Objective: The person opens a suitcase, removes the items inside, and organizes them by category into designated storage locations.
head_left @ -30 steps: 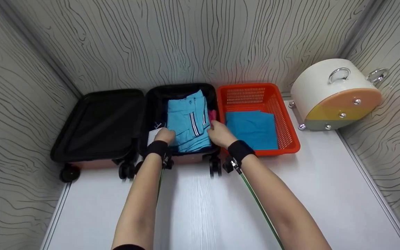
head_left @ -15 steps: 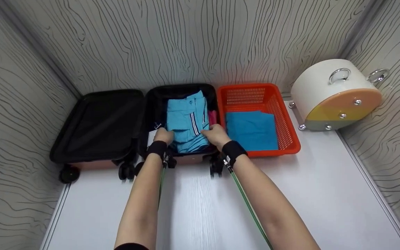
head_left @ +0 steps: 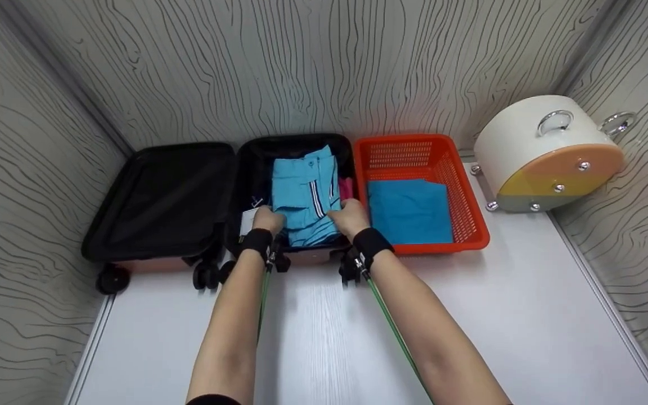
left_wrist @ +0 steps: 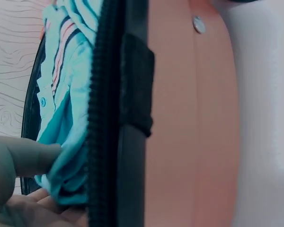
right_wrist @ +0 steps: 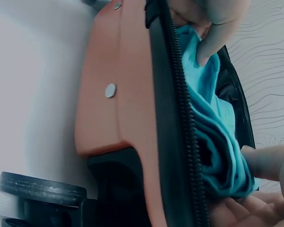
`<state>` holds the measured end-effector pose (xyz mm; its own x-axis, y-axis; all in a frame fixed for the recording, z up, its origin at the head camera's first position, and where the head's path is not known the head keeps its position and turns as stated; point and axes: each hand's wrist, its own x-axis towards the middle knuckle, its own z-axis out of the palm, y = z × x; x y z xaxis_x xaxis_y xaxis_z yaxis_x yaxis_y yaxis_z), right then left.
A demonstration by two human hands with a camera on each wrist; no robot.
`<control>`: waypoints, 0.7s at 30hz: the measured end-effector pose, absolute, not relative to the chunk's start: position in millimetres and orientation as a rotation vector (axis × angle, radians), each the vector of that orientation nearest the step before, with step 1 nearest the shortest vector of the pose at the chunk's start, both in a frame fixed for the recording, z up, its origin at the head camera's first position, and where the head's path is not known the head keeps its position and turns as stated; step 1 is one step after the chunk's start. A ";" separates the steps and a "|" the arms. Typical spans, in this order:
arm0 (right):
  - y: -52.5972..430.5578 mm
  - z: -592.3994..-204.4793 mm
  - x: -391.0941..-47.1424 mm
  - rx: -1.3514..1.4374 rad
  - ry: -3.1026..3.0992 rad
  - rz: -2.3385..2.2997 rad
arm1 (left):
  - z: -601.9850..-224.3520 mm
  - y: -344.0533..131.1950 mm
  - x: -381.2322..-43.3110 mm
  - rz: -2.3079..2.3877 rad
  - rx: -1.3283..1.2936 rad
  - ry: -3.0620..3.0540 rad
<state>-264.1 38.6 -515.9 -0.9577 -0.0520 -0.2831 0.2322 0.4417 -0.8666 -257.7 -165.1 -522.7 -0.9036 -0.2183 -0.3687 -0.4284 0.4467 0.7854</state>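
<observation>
Pants (head_left: 301, 188), light blue and side-striped, lie folded within the open suitcase's (head_left: 293, 142) zippered rim, side edges pinched by left hand (head_left: 268, 220) and right hand (head_left: 352, 217); dark room shows beyond their far edge, orange basket (head_left: 473, 225) just beside.

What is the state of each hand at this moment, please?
Left hand: holding, pinches the left side of the light blue garment.
Right hand: holding, pinches the same garment at its right side.
</observation>
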 end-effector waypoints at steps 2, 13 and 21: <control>37.8 -515.8 -262.9 0.139 2.469 -1.517 | -523.4 -165.2 -257.4 1.455 -0.562 2.503; 36.9 -520.9 -264.0 0.077 2.639 -1.499 | -524.7 -168.8 -258.2 1.525 -0.505 2.610; 44.2 -515.2 -264.1 0.009 2.637 -1.638 | -505.3 -162.4 -255.1 1.686 -0.501 2.633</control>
